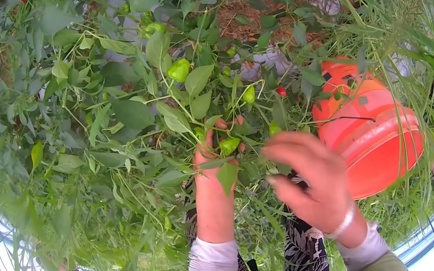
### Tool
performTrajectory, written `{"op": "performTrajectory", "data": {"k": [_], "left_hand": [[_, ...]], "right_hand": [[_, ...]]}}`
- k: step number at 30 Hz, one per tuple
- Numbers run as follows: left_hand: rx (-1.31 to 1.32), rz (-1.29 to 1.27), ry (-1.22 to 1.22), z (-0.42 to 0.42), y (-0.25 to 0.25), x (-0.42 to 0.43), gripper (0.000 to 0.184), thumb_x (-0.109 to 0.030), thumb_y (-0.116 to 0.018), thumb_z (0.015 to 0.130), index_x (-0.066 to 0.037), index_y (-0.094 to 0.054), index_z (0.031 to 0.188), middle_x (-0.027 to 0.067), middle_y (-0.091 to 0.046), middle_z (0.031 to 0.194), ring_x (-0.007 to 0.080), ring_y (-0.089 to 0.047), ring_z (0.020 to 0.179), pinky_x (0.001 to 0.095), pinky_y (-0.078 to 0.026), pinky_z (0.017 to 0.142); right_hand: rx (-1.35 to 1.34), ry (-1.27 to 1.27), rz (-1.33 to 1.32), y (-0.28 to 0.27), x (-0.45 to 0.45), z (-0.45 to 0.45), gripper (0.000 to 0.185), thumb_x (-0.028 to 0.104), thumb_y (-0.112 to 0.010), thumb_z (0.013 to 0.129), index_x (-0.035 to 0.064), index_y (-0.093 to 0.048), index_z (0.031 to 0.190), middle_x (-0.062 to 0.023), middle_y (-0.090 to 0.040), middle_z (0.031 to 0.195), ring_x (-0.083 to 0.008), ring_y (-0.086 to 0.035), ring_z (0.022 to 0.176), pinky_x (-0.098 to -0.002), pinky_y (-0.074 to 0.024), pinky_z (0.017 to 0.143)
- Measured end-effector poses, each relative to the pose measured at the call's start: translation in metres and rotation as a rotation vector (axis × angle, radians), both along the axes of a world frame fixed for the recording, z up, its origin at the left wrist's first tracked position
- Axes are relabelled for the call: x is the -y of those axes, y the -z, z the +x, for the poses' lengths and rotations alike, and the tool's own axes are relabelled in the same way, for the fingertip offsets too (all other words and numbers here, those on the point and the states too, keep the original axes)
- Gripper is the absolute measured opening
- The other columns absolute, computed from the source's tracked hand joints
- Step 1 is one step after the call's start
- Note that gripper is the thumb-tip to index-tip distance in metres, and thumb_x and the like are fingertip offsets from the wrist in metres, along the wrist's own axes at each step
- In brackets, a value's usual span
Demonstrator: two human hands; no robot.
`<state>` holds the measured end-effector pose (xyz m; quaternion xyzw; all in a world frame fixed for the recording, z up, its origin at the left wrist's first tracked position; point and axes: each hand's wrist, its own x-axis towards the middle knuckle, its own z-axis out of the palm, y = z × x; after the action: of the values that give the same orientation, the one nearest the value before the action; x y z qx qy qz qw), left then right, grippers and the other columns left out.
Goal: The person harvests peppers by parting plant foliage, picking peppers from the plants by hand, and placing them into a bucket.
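My left hand [211, 162] reaches up into a pepper plant, its fingers curled around a leafy branch and partly hidden by leaves. A small green pepper [229, 145] lies in front of its palm and fingers. Just to the right, my right hand [316, 179] hovers slightly blurred, thumb and fingers apart with nothing seen between them. Close to its fingertips is another green pepper [274, 128], partly covered by leaves. Higher on the plant hang a larger green pepper [179, 70] and a yellow-green one [248, 94].
An orange bucket [383, 150] lies tipped among tall grass on the right, its mouth facing down toward me. A small red pepper [281, 91] shows between leaves. Dry straw [248, 12] covers ground at the back. My patterned trousers [300, 253] appear below.
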<state>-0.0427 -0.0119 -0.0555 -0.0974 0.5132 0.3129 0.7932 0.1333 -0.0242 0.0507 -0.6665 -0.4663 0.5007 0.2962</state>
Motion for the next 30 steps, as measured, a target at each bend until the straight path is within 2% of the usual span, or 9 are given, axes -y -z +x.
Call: {"op": "performTrajectory", "data": {"k": [2, 9, 14, 16, 17, 20, 26, 28, 30], "left_hand": [[0.025, -0.019, -0.041, -0.005, 0.007, 0.008, 0.025, -0.030, -0.060, 0.084, -0.006, -0.058, 0.090, 0.0165, -0.061, 0.099, 0.0286, -0.056, 0.100, 0.0394, -0.045, 0.088], [-0.158, 0.158, 0.188, 0.015, -0.005, 0.013, 0.028, -0.023, -0.059, 0.086, -0.004, -0.055, 0.106, 0.0067, -0.058, 0.102, 0.0143, -0.056, 0.091, 0.0281, -0.045, 0.079], [-0.399, 0.209, 0.287, 0.017, 0.007, 0.037, 0.030, -0.004, -0.057, 0.082, -0.002, -0.052, 0.112, 0.0087, -0.058, 0.101, 0.0169, -0.056, 0.091, 0.0298, -0.046, 0.074], [-0.646, 0.910, 0.918, 0.014, 0.018, 0.034, 0.042, -0.002, -0.057, 0.077, -0.007, -0.048, 0.118, 0.0120, -0.057, 0.097, 0.0234, -0.058, 0.086, 0.0366, -0.047, 0.072], [-0.683, 0.830, 1.122, 0.015, 0.013, 0.032, 0.045, -0.002, -0.059, 0.072, -0.012, -0.050, 0.115, 0.0144, -0.056, 0.092, 0.0316, -0.057, 0.081, 0.0407, -0.046, 0.071], [-0.725, 0.821, 1.272, 0.024, -0.001, 0.031, 0.039, 0.005, -0.056, 0.071, -0.009, -0.054, 0.108, 0.0141, -0.057, 0.099, 0.0328, -0.054, 0.093, 0.0397, -0.044, 0.080], [-0.714, 1.101, 1.437, 0.013, 0.008, 0.059, 0.051, -0.014, -0.057, 0.077, -0.013, -0.041, 0.125, 0.0143, -0.057, 0.109, 0.0369, -0.049, 0.106, 0.0431, -0.043, 0.083], [-0.616, 0.841, 1.536, 0.025, 0.009, 0.062, 0.050, -0.023, -0.052, 0.080, -0.008, -0.039, 0.126, 0.0184, -0.056, 0.112, 0.0378, -0.051, 0.105, 0.0444, -0.044, 0.083], [-0.643, 0.720, 1.797, 0.048, 0.003, 0.052, 0.051, -0.027, -0.050, 0.080, -0.002, -0.039, 0.124, 0.0239, -0.056, 0.108, 0.0378, -0.058, 0.095, 0.0477, -0.045, 0.081]], "right_hand": [[0.035, -0.014, 0.050, 0.037, -0.008, -0.026, 0.034, 0.002, -0.065, 0.065, 0.0028, -0.056, 0.098, -0.0141, -0.058, 0.097, -0.0317, -0.058, 0.085, -0.0347, -0.0480, 0.073], [0.054, -0.147, -0.024, 0.057, 0.005, -0.028, 0.030, 0.010, -0.066, 0.066, 0.0034, -0.051, 0.092, -0.0144, -0.053, 0.083, -0.0331, -0.057, 0.072, -0.0395, -0.0485, 0.062], [-0.022, -0.092, 0.066, 0.068, 0.050, -0.022, 0.023, 0.010, -0.065, 0.068, 0.0045, -0.050, 0.085, -0.0117, -0.052, 0.068, -0.0332, -0.056, 0.064, -0.0382, -0.0470, 0.054], [0.038, -0.106, -0.037, 0.060, 0.073, -0.019, 0.019, 0.009, -0.064, 0.070, 0.0043, -0.052, 0.084, -0.0115, -0.052, 0.065, -0.0324, -0.056, 0.062, -0.0374, -0.0461, 0.053], [0.094, -0.116, -0.134, 0.055, 0.083, -0.018, 0.015, 0.009, -0.062, 0.071, 0.0042, -0.054, 0.083, -0.0113, -0.052, 0.063, -0.0317, -0.055, 0.059, -0.0366, -0.0452, 0.053], [0.155, -0.251, -0.286, 0.031, 0.098, -0.012, 0.012, 0.008, -0.060, 0.074, 0.0034, -0.059, 0.085, -0.0140, -0.055, 0.065, -0.0289, -0.056, 0.059, -0.0344, -0.0453, 0.054], [-0.720, -0.019, -0.484, -0.005, 0.025, 0.026, 0.016, 0.009, -0.059, 0.077, 0.0006, -0.062, 0.090, -0.0111, -0.061, 0.073, -0.0254, -0.059, 0.067, -0.0313, -0.0467, 0.063], [-0.380, -0.037, -0.155, 0.025, -0.018, 0.035, 0.018, 0.013, -0.059, 0.079, 0.0001, -0.062, 0.091, -0.0076, -0.062, 0.075, -0.0212, -0.059, 0.070, -0.0293, -0.0458, 0.064], [-0.220, 0.065, -0.328, 0.078, -0.063, 0.037, 0.022, 0.019, -0.058, 0.081, -0.0015, -0.061, 0.088, -0.0049, -0.060, 0.071, -0.0104, -0.055, 0.063, -0.0268, -0.0445, 0.059]]}}
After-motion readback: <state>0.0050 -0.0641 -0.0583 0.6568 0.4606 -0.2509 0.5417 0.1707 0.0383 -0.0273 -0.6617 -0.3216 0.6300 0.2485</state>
